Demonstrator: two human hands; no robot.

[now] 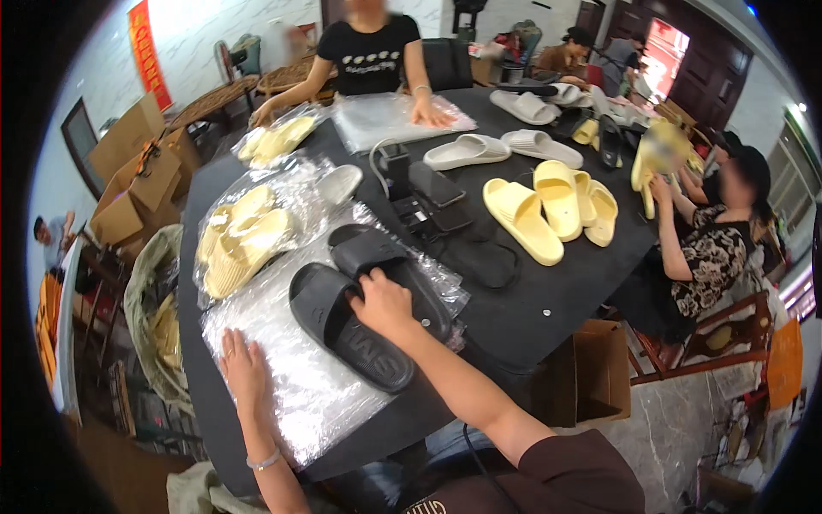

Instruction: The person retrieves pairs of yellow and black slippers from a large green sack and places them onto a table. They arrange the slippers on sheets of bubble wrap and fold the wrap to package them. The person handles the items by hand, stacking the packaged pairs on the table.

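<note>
Two black slide sandals lie side by side on a stack of clear plastic bags (295, 411) in front of me. My right hand (382, 301) is closed on the inner edge of the nearer black slide sandal (364, 343), between the pair; its fingertips are partly hidden. The other black sandal (425, 295) rests just beyond that hand. My left hand (244, 368) lies flat on the bags at their left edge, fingers stretched, holding nothing. Beyond the bags, pale yellow slides (248, 240) sit in clear plastic on the left.
Yellow slides (524, 218) and white slides (467, 151) stand on the black table (548, 295). A phone (438, 184) lies near its middle. A person (370, 60) rests a hand on more plastic bags across from me; another person (719, 248) handles a yellow slide at right. An open sack (145, 317) stands left.
</note>
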